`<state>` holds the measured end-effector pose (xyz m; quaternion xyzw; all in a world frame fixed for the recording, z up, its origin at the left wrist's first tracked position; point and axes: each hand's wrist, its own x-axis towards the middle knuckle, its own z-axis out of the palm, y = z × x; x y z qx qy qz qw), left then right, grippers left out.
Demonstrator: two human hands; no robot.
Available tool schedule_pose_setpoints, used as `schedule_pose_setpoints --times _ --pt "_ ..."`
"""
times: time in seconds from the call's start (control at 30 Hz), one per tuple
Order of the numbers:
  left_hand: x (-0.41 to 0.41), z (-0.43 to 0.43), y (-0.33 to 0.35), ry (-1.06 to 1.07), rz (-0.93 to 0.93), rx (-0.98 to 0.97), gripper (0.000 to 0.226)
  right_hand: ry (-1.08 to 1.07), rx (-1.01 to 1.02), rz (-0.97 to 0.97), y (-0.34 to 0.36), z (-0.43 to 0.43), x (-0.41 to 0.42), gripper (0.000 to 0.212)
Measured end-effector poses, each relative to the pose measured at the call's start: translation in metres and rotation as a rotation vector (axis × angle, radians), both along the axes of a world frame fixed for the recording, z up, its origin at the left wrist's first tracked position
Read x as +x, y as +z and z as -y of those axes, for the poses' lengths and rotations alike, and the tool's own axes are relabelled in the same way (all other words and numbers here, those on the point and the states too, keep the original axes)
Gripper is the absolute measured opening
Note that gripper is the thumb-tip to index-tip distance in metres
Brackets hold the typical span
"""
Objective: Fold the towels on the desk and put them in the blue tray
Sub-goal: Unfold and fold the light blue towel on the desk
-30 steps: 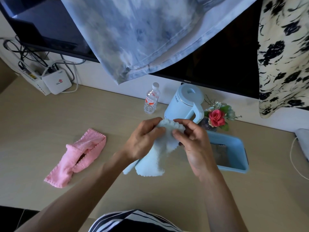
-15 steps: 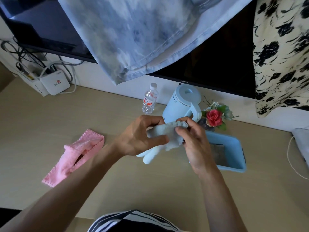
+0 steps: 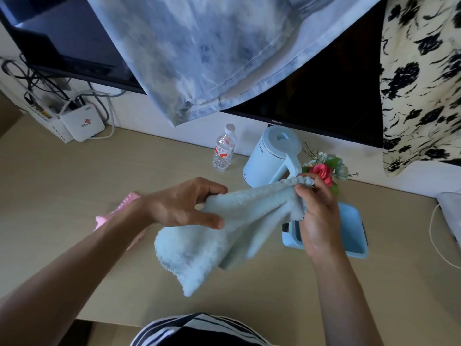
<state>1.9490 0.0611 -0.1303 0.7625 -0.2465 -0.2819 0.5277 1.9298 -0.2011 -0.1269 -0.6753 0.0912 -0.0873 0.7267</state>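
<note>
While the light blue towel [image 3: 219,236] hangs unfolded in the air above the surface [image 3: 74,186], the task looks barely begun; the right hand [image 3: 316,216] has its grip pinched shut on one scalloped corner, up near the kettle [image 3: 272,156], and the left hand [image 3: 182,203] has a half-curled grip with thumb and forefinger on the top edge, the other fingers spread loose; no crease is made yet, and the cloth sags in a loose pouch; the pink towel [image 3: 104,218] lies crumpled on the surface, mostly hidden behind the left forearm, untouched; the blue tray [image 3: 354,233] sits just beyond the right wrist, and whether anything lies inside it I cannot tell; both folds and both placements appear to remain.
</note>
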Motion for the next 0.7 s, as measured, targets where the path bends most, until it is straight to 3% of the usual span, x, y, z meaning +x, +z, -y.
schedule_pose_setpoints --times 0.13,0.3,0.4,0.5,0.57,0.7 --pt "0.009 -0.021 -0.006 0.073 0.149 0.139 0.033 -0.021 0.037 -0.02 -0.009 0.019 0.002 0.013" --pt "0.022 -0.044 -0.032 0.12 0.334 0.357 0.008 0.029 -0.084 -0.116 -0.026 0.03 0.007 0.015" --pt "0.032 -0.05 -0.053 0.263 0.499 0.457 0.016 0.024 -0.101 -0.169 -0.037 0.032 0.015 0.02" --pt "0.047 -0.056 -0.071 0.361 0.534 0.552 0.018 0.005 -0.126 -0.192 -0.043 0.033 0.027 0.008" --pt "0.054 -0.059 -0.074 0.455 0.531 0.556 0.017 -0.028 -0.142 -0.206 -0.046 0.034 0.037 0.025" --pt "0.053 -0.06 -0.059 0.599 0.641 0.409 0.005 -0.014 -0.14 -0.179 -0.04 0.039 0.04 0.024"
